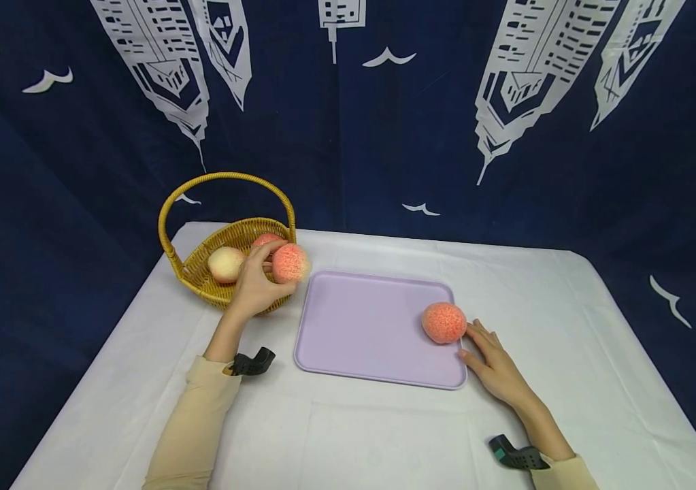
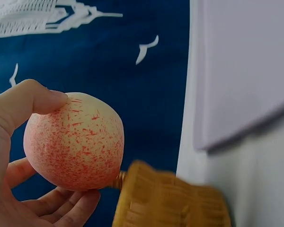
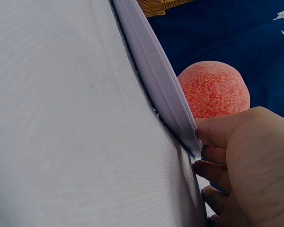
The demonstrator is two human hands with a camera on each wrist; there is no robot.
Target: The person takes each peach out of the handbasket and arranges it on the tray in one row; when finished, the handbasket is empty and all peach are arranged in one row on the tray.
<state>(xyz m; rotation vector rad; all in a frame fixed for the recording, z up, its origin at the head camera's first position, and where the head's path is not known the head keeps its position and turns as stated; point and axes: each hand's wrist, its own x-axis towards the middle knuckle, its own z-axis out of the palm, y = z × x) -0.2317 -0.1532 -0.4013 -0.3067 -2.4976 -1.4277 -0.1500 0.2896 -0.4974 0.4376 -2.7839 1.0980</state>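
Observation:
My left hand (image 1: 257,282) grips a pink-and-cream peach (image 1: 290,263) at the right rim of the wicker basket (image 1: 201,289). In the left wrist view, the thumb lies on one side of this peach (image 2: 75,142) and the fingers on the other. Two more peaches are in the basket, a pale one (image 1: 226,265) and a pink one (image 1: 268,239) partly hidden by the hand. A coral-pink peach (image 1: 443,322) sits on the right part of the lilac tray (image 1: 372,327). Beside it, my right hand (image 1: 501,371) touches the tray's right rim with fingers extended.
The basket's tall arched handle (image 1: 225,175) rises over it at the table's back left. A white cloth (image 1: 348,435) covers the table. Behind hangs a dark blue curtain (image 1: 348,136) printed with white buildings and birds.

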